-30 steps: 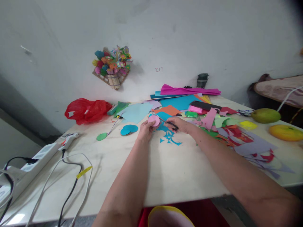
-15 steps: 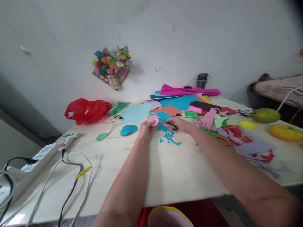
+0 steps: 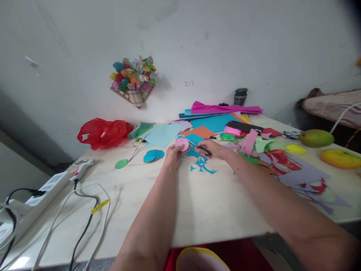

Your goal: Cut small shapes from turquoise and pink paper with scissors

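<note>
Between the thumb and fingers of my left hand point(image 3: 175, 153) is a pink paper circle point(image 3: 181, 143). My right hand point(image 3: 210, 148) is wrapped round the dark handles of a pair of scissors point(image 3: 194, 144), whose blades point left toward the circle's upper right edge. Whether the blades touch the paper I cannot tell. Beneath both hands lies blue paper point(image 3: 197, 137), with small blue scraps point(image 3: 202, 164) in front of it. Overlapping blue circles point(image 3: 153, 155) rest on the table to the left, and a green circle point(image 3: 121, 163) with a thin strip lies farther left.
Paper scraps point(image 3: 282, 162) spread over the table's right side, near two mangoes point(image 3: 316, 138). Coloured sheets point(image 3: 211, 122) and a black phone point(image 3: 244, 126) lie at the back. A red plastic bag point(image 3: 103, 132) sits back left. Cables and a power strip point(image 3: 49, 185) occupy the left edge.
Almost nothing differs. Both hands keep their places, with the pink circle and the scissors held as before; the circle has shifted very slightly.
</note>
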Demonstrator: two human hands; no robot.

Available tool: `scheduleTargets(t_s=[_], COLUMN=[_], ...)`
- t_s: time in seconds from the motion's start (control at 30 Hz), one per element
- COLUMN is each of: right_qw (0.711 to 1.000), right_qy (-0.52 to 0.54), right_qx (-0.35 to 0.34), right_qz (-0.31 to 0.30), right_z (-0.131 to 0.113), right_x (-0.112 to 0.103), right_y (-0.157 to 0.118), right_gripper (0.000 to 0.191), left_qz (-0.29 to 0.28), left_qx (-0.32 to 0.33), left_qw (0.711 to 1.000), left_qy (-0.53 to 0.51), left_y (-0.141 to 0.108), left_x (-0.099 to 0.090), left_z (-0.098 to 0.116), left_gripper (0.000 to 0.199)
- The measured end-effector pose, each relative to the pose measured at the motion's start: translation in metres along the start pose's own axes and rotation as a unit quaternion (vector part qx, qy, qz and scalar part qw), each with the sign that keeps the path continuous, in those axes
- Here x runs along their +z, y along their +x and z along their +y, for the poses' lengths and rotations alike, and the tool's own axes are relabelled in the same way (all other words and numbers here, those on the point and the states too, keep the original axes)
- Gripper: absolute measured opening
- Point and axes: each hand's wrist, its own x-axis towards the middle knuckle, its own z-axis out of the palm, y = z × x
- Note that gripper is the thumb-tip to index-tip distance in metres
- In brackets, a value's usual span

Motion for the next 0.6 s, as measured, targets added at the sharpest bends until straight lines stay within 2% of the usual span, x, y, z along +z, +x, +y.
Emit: scheduleTargets(t_s=[0.27,0.47,0.6], right_qw=[0.999,0.998,0.995], right_qy=[0.012,-0.026,0.02], right_qx=[-0.005,-0.042,-0.042], right_qz=[-0.035,0.042,0.085], right_z=[0.005,0.011,0.004], right_x=[-0.005,-0.012,-0.01], right_y=[0.004,-0.002,-0.005], right_gripper=[0.027,0.026,0.035], left_qz=[-0.002,-0.036,-0.059], left_qx=[0.002,-0.021,-0.049], left_qw=[1.0,0.998,0.994], left_qy=[0.001,0.038,0.084], left_y=[-0.002,-0.002,-0.003], left_x=[0.001,-0.002,-0.002], left_z=[0.002,0.002,0.0], left_gripper=[0.023,0.025,0.025])
